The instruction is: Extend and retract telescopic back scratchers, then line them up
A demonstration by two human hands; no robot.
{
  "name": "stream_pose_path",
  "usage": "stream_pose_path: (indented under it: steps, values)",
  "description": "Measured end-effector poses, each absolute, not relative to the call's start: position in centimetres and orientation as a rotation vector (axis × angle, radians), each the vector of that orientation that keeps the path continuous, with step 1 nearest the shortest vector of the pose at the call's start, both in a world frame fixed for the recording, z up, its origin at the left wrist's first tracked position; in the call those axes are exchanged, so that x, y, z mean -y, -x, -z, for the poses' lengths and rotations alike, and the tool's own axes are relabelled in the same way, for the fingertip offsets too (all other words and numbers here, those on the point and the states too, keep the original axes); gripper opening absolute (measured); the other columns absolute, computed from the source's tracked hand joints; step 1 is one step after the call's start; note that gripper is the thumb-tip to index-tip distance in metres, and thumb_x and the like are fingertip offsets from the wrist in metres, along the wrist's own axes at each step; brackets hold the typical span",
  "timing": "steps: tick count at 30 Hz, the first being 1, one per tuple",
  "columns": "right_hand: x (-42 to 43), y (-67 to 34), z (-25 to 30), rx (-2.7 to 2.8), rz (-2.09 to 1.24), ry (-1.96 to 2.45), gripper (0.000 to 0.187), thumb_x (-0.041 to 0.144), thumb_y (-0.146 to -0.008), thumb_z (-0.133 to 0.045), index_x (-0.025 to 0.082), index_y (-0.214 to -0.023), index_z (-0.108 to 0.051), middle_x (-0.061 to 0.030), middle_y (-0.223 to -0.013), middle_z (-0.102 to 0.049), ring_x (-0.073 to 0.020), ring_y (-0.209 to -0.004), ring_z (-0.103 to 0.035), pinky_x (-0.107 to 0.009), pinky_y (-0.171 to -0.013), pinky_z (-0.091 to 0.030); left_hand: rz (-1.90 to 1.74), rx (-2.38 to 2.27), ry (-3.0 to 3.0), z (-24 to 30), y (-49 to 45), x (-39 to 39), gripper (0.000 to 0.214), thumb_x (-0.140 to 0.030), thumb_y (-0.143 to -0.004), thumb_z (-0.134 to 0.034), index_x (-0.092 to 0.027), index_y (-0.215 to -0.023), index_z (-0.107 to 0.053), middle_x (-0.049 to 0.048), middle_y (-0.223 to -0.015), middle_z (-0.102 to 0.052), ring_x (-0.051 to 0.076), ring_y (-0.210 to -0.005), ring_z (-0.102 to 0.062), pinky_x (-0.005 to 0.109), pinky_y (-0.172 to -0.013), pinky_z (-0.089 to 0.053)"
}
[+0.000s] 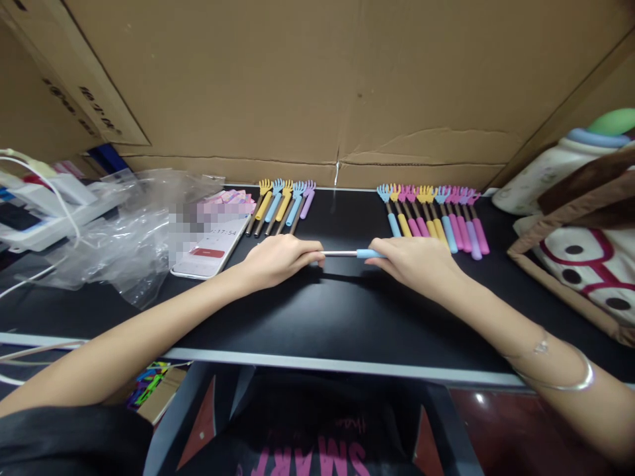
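Note:
Level above the black table, a back scratcher with a thin metal rod (340, 254) and a light blue sleeve (366, 254) spans the gap between my hands. My left hand (282, 261) is closed round the rod's left end; whatever lies inside that fist is hidden. The blue sleeve sits in the closed fingers of my right hand (417, 261), which cover its right end. Behind my left hand lie several claw-headed back scratchers (281, 201) in yellow, blue and purple. Beyond my right hand is a longer row of back scratchers (436, 221) in blue, yellow, pink and purple.
A phone (211, 258) and a crumpled clear plastic bag (143, 225) lie at left, beside a white power strip (59, 211). Cardboard (317, 86) walls off the back. A bottle (550, 172) and a brown-trimmed bag (575, 258) stand at right. The table's front edge (347, 365) is near me.

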State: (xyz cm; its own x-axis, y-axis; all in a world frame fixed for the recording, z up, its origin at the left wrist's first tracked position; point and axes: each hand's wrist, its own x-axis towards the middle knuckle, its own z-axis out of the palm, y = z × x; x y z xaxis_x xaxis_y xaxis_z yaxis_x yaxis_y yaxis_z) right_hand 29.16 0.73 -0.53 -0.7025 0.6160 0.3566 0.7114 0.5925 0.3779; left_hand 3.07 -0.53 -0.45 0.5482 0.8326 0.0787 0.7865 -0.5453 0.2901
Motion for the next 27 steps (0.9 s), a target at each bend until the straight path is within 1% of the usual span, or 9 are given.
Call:
stream_pose_path:
  steps: [2, 5, 8, 11, 15, 18, 21, 24, 27]
  values:
    - [-0.5, -29.2, 0.1, 2.594, 0.830, 1.058, 0.045, 0.050, -0.095, -0.033, 0.019, -0.074, -0.058, -0.0011, -0.062, -0.062, -0.0107, -0.055, -0.054, -0.025, -0.045, -0.016, -0.345, -1.309, -2.483, 0.3, -3.1, 0.7, 0.037, -0.043, -0.096, -0.033, -0.027, -0.092, -0.067, -0.0032, -0.069, -0.063, 0.013, -0.066, -0.058, 0.020, -0.060, -0.034]
    - [-0.2, -29.4, -0.5, 2.581, 0.885, 1.000, 0.045, 0.048, -0.095, -0.033, 0.019, -0.075, -0.060, -0.0012, -0.063, -0.062, -0.0103, -0.058, -0.054, -0.026, -0.046, -0.018, -0.387, -1.208, -2.372, 0.1, -3.2, 0.9, 0.039, -0.043, -0.095, -0.034, -0.023, -0.091, -0.067, -0.0038, -0.059, -0.052, 0.011, -0.058, -0.049, 0.019, -0.057, -0.032]
    - [-0.2, -29.6, -0.8, 2.584, 0.890, 0.949, 0.044, 0.047, -0.096, -0.033, 0.020, -0.075, -0.061, -0.0014, -0.064, -0.062, -0.0102, -0.058, -0.052, -0.026, -0.049, -0.021, -0.384, -1.038, -2.222, 0.0, -3.2, 1.1, 0.043, -0.044, -0.096, -0.032, -0.018, -0.092, -0.067, -0.0041, -0.056, -0.043, 0.010, -0.054, -0.043, 0.019, -0.056, -0.033]
    - [-0.4, -29.6, -0.7, 2.591, 0.897, 0.925, 0.044, 0.047, -0.095, -0.035, 0.020, -0.074, -0.062, -0.0013, -0.064, -0.063, -0.0102, -0.059, -0.052, -0.026, -0.050, -0.023, -0.373, -0.961, -2.137, 0.0, -3.2, 1.2, 0.044, -0.043, -0.096, -0.031, -0.015, -0.094, -0.065, -0.0046, -0.056, -0.040, 0.009, -0.054, -0.042, 0.019, -0.057, -0.035]
    - [-0.8, -29.5, -0.6, 2.614, 0.912, 0.931, 0.046, 0.050, -0.095, -0.033, 0.020, -0.075, -0.062, -0.0010, -0.062, -0.061, -0.0102, -0.059, -0.053, -0.026, -0.050, -0.023, -0.382, -1.027, -2.218, 0.3, -3.4, 1.1, 0.039, -0.042, -0.096, -0.034, -0.019, -0.094, -0.066, -0.0043, -0.059, -0.048, 0.009, -0.055, -0.046, 0.019, -0.057, -0.034]
    - [-1.1, -29.5, -0.3, 2.601, 0.920, 0.942, 0.050, 0.053, -0.095, -0.030, 0.020, -0.074, -0.062, -0.0009, -0.059, -0.060, -0.0103, -0.057, -0.052, -0.026, -0.048, -0.021, -0.385, -1.162, -2.364, 0.7, -3.6, 1.0, 0.035, -0.042, -0.096, -0.035, -0.024, -0.095, -0.066, -0.0030, -0.072, -0.062, 0.012, -0.065, -0.055, 0.019, -0.059, -0.035]
    - [-1.2, -29.5, 0.2, 2.579, 0.877, 1.015, 0.052, 0.054, -0.095, -0.028, 0.020, -0.074, -0.061, -0.0011, -0.060, -0.062, -0.0105, -0.055, -0.052, -0.026, -0.047, -0.017, -0.384, -1.374, -2.546, 1.0, -3.7, 1.0, 0.035, -0.046, -0.096, -0.035, -0.028, -0.101, -0.064, -0.0021, -0.078, -0.067, 0.014, -0.067, -0.060, 0.021, -0.056, -0.032]
    - [-1.4, -29.4, 0.9, 2.577, 0.764, 1.139, 0.051, 0.057, -0.093, -0.028, 0.021, -0.077, -0.060, -0.0012, -0.058, -0.062, -0.0120, -0.051, -0.052, -0.025, -0.046, -0.015, -0.384, -1.544, -2.752, 1.0, -3.7, 1.0, 0.039, -0.048, -0.096, -0.032, -0.030, -0.108, -0.063, -0.0002, -0.077, -0.069, 0.015, -0.066, -0.062, 0.022, -0.052, -0.028]
    - [-1.7, -29.3, 1.4, 2.621, 0.514, 1.220, 0.047, 0.059, -0.092, -0.030, 0.023, -0.082, -0.059, -0.0002, -0.056, -0.059, -0.0134, -0.049, -0.049, -0.025, -0.047, -0.017, -0.417, -1.607, -2.934, 0.9, -3.6, 0.9, 0.037, -0.047, -0.096, -0.033, -0.030, -0.107, -0.065, 0.0016, -0.079, -0.070, 0.015, -0.067, -0.062, 0.023, -0.051, -0.027]
